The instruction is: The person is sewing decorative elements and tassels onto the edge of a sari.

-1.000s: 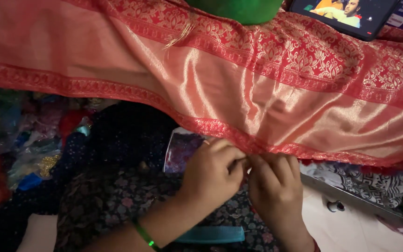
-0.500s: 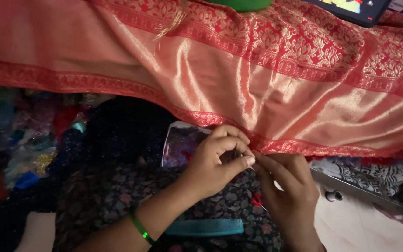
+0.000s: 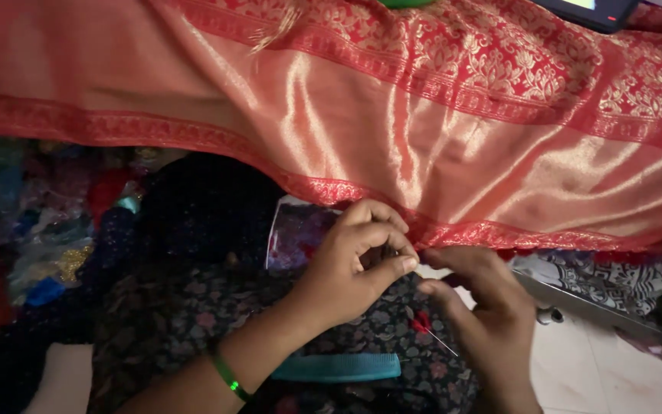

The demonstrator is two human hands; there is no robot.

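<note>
A wide sari is lying across the whole upper view, draping from left to lower right. Its middle band is showing a smooth, shiny peach silk with soft folds, while the upper part is carrying dense red-and-gold floral brocade and the lower edge is running as a narrow red woven border. Below it on the left, a heap of scraps in blue, red and gold is sitting in blur. A dark floral cloth is covering the lap under the arms. A flat clear packet, rectangular with a pale edge and dark purple contents, is peeking out just under the border. At the top right a dark device with a lit screen is resting on the brocade. A teal comb is lying on the lap, below the wrists.

The left hand, with a green bangle on its wrist, is pinching the border between thumb and curled fingers, nearly closed. The right hand is meeting it just beside, its fingers bent; whether it is gripping anything I cannot tell. A thin thread is hanging below the two hands.
</note>
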